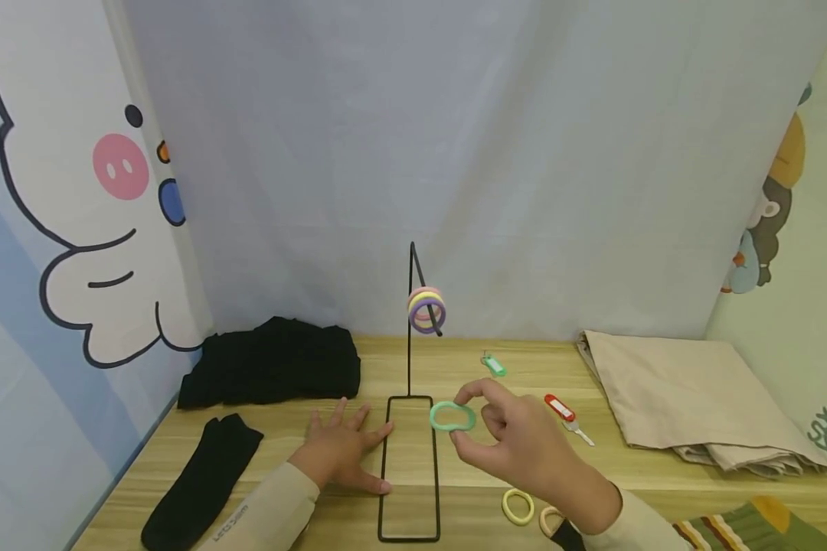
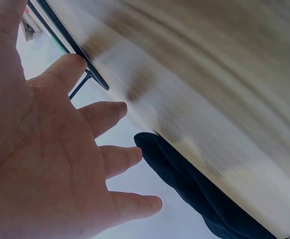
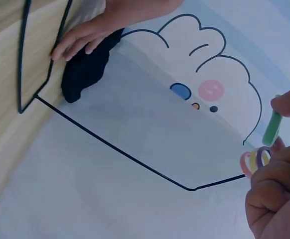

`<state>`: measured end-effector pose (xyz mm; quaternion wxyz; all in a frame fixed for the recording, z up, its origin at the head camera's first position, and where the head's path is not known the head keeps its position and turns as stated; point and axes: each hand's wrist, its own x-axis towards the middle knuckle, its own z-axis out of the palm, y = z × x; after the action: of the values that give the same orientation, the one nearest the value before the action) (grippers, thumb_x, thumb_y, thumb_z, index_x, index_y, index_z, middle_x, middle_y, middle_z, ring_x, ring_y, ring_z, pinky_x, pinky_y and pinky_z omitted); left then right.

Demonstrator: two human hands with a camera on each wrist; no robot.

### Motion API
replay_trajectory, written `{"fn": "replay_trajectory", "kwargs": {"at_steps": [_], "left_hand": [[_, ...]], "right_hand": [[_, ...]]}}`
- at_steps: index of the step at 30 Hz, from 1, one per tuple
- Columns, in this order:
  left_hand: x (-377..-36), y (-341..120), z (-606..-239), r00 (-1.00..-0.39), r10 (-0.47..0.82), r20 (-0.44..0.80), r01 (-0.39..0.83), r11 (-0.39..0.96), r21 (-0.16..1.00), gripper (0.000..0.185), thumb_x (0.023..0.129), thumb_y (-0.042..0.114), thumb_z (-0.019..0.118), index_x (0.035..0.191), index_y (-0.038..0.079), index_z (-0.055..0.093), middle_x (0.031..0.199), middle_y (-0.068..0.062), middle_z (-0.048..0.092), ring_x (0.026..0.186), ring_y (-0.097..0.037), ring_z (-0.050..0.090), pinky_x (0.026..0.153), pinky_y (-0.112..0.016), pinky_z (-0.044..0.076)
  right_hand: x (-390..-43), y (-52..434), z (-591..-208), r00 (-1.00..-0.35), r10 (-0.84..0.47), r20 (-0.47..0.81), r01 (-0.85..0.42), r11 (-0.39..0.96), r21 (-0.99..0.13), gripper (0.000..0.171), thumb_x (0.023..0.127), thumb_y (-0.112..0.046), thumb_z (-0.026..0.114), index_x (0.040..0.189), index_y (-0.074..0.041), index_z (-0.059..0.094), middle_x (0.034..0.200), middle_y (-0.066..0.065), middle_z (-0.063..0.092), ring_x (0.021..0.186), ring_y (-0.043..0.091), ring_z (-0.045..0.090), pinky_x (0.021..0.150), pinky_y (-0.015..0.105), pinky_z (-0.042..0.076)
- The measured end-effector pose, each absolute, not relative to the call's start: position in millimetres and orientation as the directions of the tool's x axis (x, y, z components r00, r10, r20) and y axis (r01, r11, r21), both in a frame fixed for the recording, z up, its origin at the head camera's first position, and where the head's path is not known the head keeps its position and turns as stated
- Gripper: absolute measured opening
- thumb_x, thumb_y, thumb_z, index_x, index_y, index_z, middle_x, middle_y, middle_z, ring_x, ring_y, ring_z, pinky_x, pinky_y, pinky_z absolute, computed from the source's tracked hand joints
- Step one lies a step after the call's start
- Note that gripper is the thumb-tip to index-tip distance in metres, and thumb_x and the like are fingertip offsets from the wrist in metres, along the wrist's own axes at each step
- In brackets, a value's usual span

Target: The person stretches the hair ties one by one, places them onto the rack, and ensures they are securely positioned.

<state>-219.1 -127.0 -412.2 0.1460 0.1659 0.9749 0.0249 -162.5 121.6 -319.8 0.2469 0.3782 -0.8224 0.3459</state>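
Note:
A black wire stand (image 1: 410, 459) has a rectangular base on the wooden table and a thin upright with a slanted hook. Three hair rings, pink, yellow and purple (image 1: 426, 310), hang on that hook. My right hand (image 1: 485, 428) pinches a green hair ring (image 1: 452, 416) above the base; the right wrist view shows the green ring (image 3: 272, 128) close to the hung rings (image 3: 255, 160). My left hand (image 1: 344, 451) lies flat with spread fingers on the table, touching the base's left edge (image 2: 92, 74).
A black cloth (image 1: 272, 361) and a black sock (image 1: 203, 478) lie at left. A beige folded cloth (image 1: 689, 398) lies at right. A green key tag (image 1: 494, 365), a red key tag (image 1: 560, 409) and two loose rings (image 1: 518, 506) lie nearby.

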Motion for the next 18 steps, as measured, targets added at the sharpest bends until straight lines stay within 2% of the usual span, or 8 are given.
{"fn": "replay_trajectory", "kwargs": {"at_steps": [5, 9, 12, 15, 18], "left_hand": [[-219, -127, -412, -0.902, 0.328, -0.281, 0.313, 0.945, 0.099, 0.092, 0.063, 0.077, 0.058, 0.142, 0.039, 0.033, 0.153, -0.010, 0.024, 0.140, -0.044, 0.010, 0.101, -0.073, 0.010], [-220, -128, -413, -0.901, 0.329, -0.282, 0.315, 0.944, 0.095, 0.092, 0.063, 0.077, 0.058, 0.142, 0.039, 0.032, 0.153, -0.009, 0.024, 0.140, -0.044, 0.010, 0.101, -0.073, 0.010], [-221, -128, -414, -0.902, 0.329, -0.279, 0.317, 0.944, 0.089, 0.092, 0.063, 0.078, 0.058, 0.142, 0.039, 0.033, 0.153, -0.009, 0.024, 0.140, -0.044, 0.011, 0.101, -0.073, 0.010], [-221, -128, -415, -0.903, 0.330, -0.275, 0.320, 0.944, 0.082, 0.092, 0.062, 0.079, 0.057, 0.142, 0.040, 0.033, 0.153, -0.009, 0.025, 0.140, -0.044, 0.011, 0.100, -0.073, 0.010], [-221, -128, -415, -0.903, 0.329, -0.276, 0.319, 0.944, 0.084, 0.092, 0.062, 0.079, 0.056, 0.142, 0.040, 0.032, 0.153, -0.009, 0.024, 0.140, -0.044, 0.011, 0.100, -0.074, 0.010]], "right_hand": [[-162, 115, -303, -0.458, -0.383, 0.802, -0.868, 0.390, -0.309, 0.030, 0.068, -0.005, 0.071, 0.094, -0.012, 0.057, 0.045, -0.007, 0.020, 0.051, -0.010, 0.012, 0.041, 0.007, 0.016], [-162, 109, -290, -0.371, -0.323, 0.871, -0.905, 0.337, -0.260, 0.021, 0.076, -0.013, 0.068, 0.094, -0.007, 0.057, 0.046, -0.006, 0.021, 0.050, -0.007, 0.015, 0.041, 0.008, 0.017], [-163, 104, -280, -0.308, -0.284, 0.908, -0.926, 0.307, -0.218, 0.023, 0.081, -0.018, 0.066, 0.095, -0.002, 0.057, 0.046, -0.006, 0.021, 0.047, -0.004, 0.015, 0.041, 0.009, 0.016], [-166, 100, -271, -0.291, -0.249, 0.924, -0.923, 0.327, -0.203, 0.026, 0.079, -0.018, 0.067, 0.095, -0.001, 0.057, 0.046, -0.005, 0.021, 0.046, -0.002, 0.015, 0.043, 0.010, 0.017], [-171, 97, -263, -0.310, -0.229, 0.923, -0.904, 0.371, -0.212, 0.030, 0.073, -0.012, 0.070, 0.098, -0.001, 0.057, 0.046, -0.005, 0.021, 0.047, -0.003, 0.016, 0.045, 0.011, 0.018]]}}
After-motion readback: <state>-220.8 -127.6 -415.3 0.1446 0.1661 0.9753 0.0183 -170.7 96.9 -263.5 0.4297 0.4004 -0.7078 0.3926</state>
